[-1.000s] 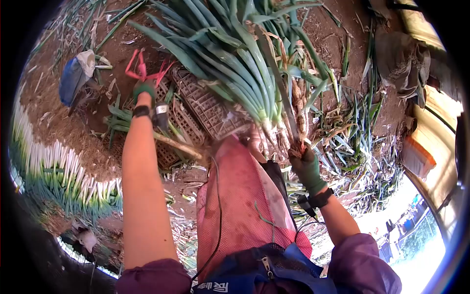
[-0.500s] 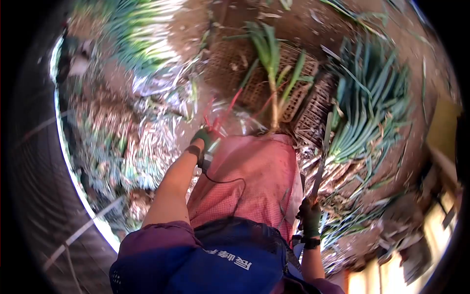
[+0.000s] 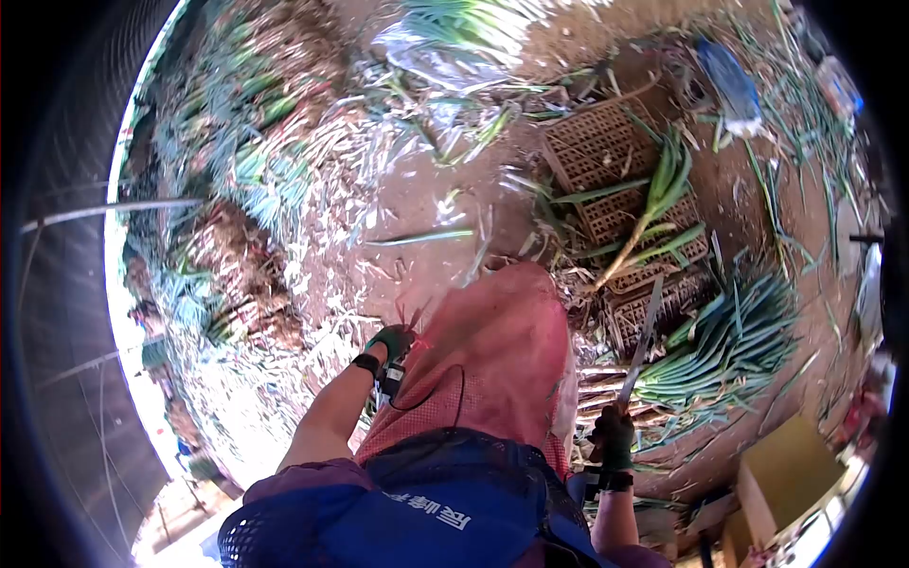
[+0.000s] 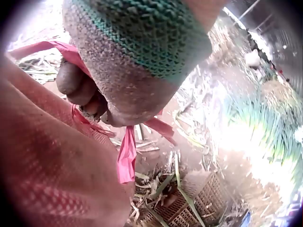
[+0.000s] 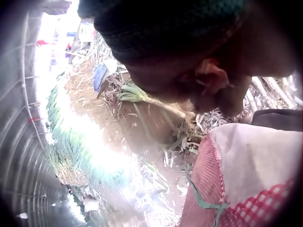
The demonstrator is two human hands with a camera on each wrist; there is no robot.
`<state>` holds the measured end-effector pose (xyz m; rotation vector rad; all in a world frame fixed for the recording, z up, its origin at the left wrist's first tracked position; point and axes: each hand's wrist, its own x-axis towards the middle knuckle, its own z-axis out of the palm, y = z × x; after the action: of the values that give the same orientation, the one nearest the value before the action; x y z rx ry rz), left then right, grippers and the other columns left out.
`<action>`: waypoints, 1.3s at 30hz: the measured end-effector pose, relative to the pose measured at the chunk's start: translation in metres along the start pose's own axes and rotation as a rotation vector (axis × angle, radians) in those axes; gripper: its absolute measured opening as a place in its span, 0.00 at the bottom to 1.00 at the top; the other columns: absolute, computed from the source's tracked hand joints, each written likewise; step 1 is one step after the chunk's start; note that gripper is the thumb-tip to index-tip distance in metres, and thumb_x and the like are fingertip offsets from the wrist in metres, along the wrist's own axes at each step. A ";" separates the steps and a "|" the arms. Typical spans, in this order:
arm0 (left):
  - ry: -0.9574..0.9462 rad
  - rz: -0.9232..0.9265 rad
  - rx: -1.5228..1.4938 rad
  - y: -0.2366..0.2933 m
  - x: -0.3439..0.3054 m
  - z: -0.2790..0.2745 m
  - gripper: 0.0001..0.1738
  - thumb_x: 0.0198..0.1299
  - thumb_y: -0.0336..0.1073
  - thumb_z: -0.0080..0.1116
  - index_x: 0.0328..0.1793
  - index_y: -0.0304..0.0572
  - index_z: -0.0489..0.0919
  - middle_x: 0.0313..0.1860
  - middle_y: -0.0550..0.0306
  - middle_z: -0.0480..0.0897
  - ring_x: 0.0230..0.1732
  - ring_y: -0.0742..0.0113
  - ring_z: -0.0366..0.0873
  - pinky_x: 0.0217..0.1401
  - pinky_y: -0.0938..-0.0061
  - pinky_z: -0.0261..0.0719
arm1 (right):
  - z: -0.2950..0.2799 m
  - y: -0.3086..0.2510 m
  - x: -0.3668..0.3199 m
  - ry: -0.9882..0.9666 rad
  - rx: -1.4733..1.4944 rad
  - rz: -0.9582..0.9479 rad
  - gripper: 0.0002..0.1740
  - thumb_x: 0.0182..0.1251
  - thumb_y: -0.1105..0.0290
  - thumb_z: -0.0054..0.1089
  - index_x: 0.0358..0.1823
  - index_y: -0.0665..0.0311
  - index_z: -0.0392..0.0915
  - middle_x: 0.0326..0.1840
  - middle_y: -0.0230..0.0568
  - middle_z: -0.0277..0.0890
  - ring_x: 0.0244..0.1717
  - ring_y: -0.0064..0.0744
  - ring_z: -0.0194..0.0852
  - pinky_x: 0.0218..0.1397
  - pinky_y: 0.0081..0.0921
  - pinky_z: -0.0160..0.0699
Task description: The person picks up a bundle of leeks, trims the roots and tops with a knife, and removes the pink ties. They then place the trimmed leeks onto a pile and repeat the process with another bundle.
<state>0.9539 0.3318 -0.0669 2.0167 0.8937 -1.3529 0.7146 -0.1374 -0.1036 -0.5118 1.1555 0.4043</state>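
My left hand [image 3: 390, 343], in a green-and-grey glove, grips thin pink plastic strips [image 4: 126, 158] beside the red-checked apron [image 3: 497, 331]; their loose ends hang below the curled fingers in the left wrist view. Held upright in my gloved right hand [image 3: 614, 437] is a long knife, its blade [image 3: 645, 339] pointing away from me. Beyond that hand lies a thick bundle of green onions [image 3: 734, 341], roots toward the apron. A single green onion [image 3: 636, 237] rests across the brown plastic crates [image 3: 597, 142]. The right wrist view shows my right hand dark, its knife hidden.
Heaps of green onions [image 3: 256, 275] and pale trimmings cover the ground at left. Another row of green onions [image 3: 464, 24] lies at the far side. A blue bag [image 3: 727, 80] sits beyond the crates, and a cardboard box [image 3: 788, 469] stands at lower right.
My view has swung left, bringing the onion heaps into sight. The left hand has drawn back from over the crates to the apron's side with the strips. The right hand keeps the knife.
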 end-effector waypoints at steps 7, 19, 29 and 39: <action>0.034 0.093 0.255 -0.141 0.009 -0.058 0.12 0.64 0.41 0.45 0.39 0.47 0.78 0.21 0.60 0.77 0.19 0.69 0.73 0.22 0.71 0.70 | 0.080 0.024 0.029 -0.328 0.166 0.324 0.17 0.69 0.48 0.37 0.30 0.47 0.67 0.16 0.23 0.61 0.12 0.24 0.59 0.13 0.25 0.60; 0.200 0.173 0.160 -0.277 0.078 -0.266 0.30 0.57 0.64 0.49 0.44 0.47 0.83 0.44 0.44 0.82 0.45 0.48 0.80 0.48 0.58 0.75 | 0.407 0.140 0.045 -0.340 -1.359 -0.602 0.11 0.63 0.71 0.52 0.23 0.50 0.63 0.17 0.20 0.55 0.14 0.14 0.56 0.15 0.16 0.56; 0.547 0.148 -0.245 -0.363 0.116 -0.446 0.14 0.61 0.43 0.51 0.43 0.42 0.78 0.37 0.48 0.81 0.41 0.51 0.79 0.43 0.61 0.75 | 0.592 0.182 0.102 -0.283 -0.452 0.093 0.09 0.65 0.64 0.54 0.27 0.53 0.67 0.17 0.25 0.63 0.15 0.22 0.64 0.15 0.20 0.63; 0.601 0.316 -0.510 -0.286 0.175 -0.620 0.17 0.60 0.36 0.56 0.55 0.41 0.76 0.48 0.57 0.82 0.46 0.71 0.79 0.47 0.76 0.76 | 0.735 0.177 0.206 -0.325 -0.653 0.041 0.04 0.66 0.65 0.50 0.34 0.55 0.71 0.19 0.27 0.61 0.18 0.23 0.60 0.16 0.21 0.61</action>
<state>1.1352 1.0118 -0.0384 2.0425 0.9848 -0.2897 1.2455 0.4383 -0.0975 -0.9486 0.7032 0.8773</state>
